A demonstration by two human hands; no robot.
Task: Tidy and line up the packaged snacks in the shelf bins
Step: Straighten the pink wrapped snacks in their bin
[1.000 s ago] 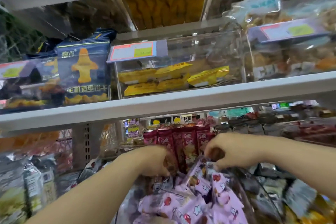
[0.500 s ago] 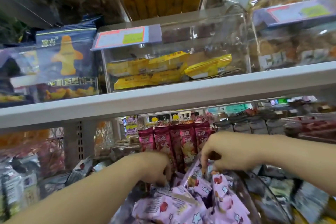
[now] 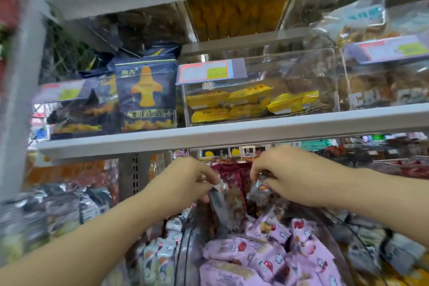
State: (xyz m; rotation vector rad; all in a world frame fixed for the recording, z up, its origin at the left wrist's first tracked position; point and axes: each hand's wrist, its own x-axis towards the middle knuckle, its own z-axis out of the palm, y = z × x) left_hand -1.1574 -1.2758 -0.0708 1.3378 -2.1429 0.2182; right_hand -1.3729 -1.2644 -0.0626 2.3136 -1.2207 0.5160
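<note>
Lifted well up since a second ago, when both were dug down among the lilac wrappers. Pinching now with the left hand, fingers curled, the top end of a silvery packet that hangs tilted over the pile. Gripping with the right hand, fingers likewise curled, a second small packet that is blurred and greyish with a spot of orange. Held close beside the first; cannot tell whether touching. Between and behind the two hands: dark red packets, upright in a row at the back of the bin. Below and in front of both hands: lilac packets with red and white print, jumbled inside the clear bin, none in line. Above the hands, the white shelf, carrying a navy packet with a yellow plane shape, standing upright. Just to its right, a clear box with flat yellow packets inside and a price label at its front top edge. Left of the bin, silver-grey bags, too blurred to read.
</note>
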